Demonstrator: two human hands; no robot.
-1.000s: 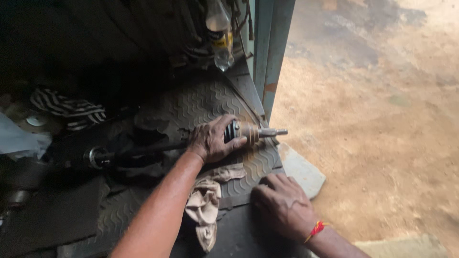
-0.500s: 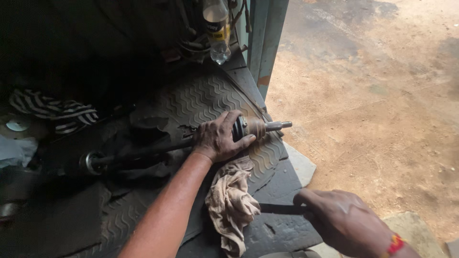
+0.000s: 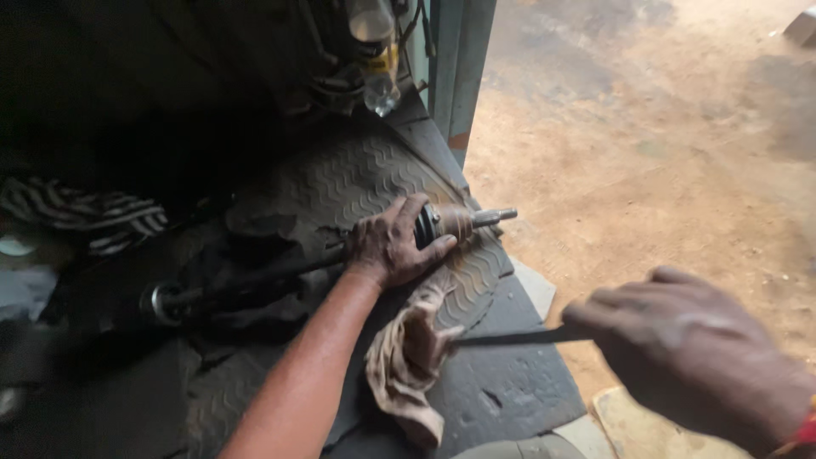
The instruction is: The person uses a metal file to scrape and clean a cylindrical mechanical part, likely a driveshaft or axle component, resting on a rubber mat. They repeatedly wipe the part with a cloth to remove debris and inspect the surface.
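Observation:
My left hand (image 3: 393, 245) grips a greasy drive axle (image 3: 450, 223) near its outer joint, which lies across a ribbed rubber floor mat (image 3: 357, 174). The axle's threaded stub (image 3: 495, 216) points right toward the door opening, and its shaft runs left to a metal ring (image 3: 161, 303). My right hand (image 3: 693, 357), raised at the lower right, holds a thin dark flat tool (image 3: 518, 337) whose tip reaches a crumpled tan rag (image 3: 408, 361) lying below the axle.
A plastic bottle (image 3: 374, 53) hangs at the top centre beside a grey door pillar (image 3: 459, 64). A striped cloth (image 3: 81, 212) lies at the left. Sandy ground (image 3: 663, 161) spreads to the right of the mat's edge.
My right hand has lifted off the mat's edge, moved right and closer to the camera, and now holds the thin dark tool. My left hand stays clamped on the axle.

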